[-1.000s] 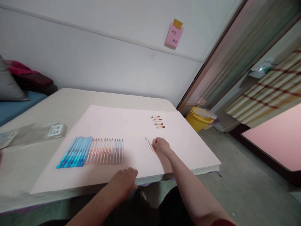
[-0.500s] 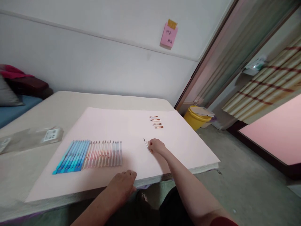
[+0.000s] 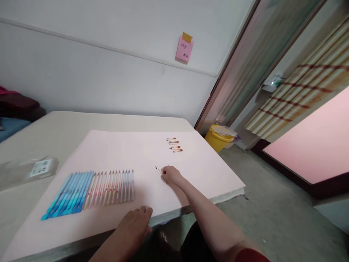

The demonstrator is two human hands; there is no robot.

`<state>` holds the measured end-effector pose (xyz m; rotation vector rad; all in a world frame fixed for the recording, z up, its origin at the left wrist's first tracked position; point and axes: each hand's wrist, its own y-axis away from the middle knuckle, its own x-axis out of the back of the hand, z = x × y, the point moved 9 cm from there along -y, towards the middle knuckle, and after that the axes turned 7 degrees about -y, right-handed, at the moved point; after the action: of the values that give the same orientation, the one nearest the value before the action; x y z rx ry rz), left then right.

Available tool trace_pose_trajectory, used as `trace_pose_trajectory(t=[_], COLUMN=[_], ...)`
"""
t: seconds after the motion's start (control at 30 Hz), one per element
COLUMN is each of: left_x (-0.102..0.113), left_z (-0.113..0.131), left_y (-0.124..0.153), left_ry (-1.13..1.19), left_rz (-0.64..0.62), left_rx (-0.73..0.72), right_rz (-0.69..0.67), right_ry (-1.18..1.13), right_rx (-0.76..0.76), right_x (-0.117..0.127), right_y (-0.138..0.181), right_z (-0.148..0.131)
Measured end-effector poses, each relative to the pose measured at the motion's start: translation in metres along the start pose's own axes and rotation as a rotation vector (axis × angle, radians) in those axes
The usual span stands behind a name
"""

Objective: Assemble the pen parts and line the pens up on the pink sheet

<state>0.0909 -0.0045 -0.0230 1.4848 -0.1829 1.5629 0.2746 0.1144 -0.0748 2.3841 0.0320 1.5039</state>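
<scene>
Your right hand point(image 3: 171, 175) bends over the slim dark-tipped stick point(image 3: 158, 170), just right of the surface's point(image 3: 122, 151) middle; a loose pinch could let it roll, and a leftward sweep could scatter the pens point(image 3: 110, 191). Your fingers hide its near end, so I can't tell whether that grip has closed. Your left hand point(image 3: 136, 222) rests at the near edge, palm hidden, grip equally unclear. The brown-ended pieces point(image 3: 177, 150) towards the far right corner are too small to identify.

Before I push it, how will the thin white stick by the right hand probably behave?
The thin white stick looks straight and slender, so probably stiff and light. It lies on the pale pink sheet, so it may roll if its shaft is round. Its dark tip narrows finely, so that end could be fragile.
</scene>
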Motion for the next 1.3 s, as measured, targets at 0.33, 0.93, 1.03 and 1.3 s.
trace_pose_trajectory(t=[0.33, 0.93, 1.03, 1.3], left_x=[-0.006, -0.006, -0.004, -0.005], left_z=[-0.002, -0.008, -0.009, -0.008], left_y=[-0.006, -0.016, -0.016, -0.018], left_ry=[-0.02, 0.021, 0.03, 0.038], left_rz=[0.006, 0.062, 0.025, 0.091], left_rx=[0.007, -0.032, -0.015, -0.054], right_rz=[0.029, 0.289, 0.276, 0.142], right_ry=[-0.044, 0.206, 0.229, 0.179], right_rx=[0.062, -0.169, -0.183, -0.119], right_x=[-0.011, 0.082, 0.079, 0.066], right_y=[0.004, -0.063, -0.073, -0.065], right_z=[-0.029, 0.056, 0.057, 0.034])
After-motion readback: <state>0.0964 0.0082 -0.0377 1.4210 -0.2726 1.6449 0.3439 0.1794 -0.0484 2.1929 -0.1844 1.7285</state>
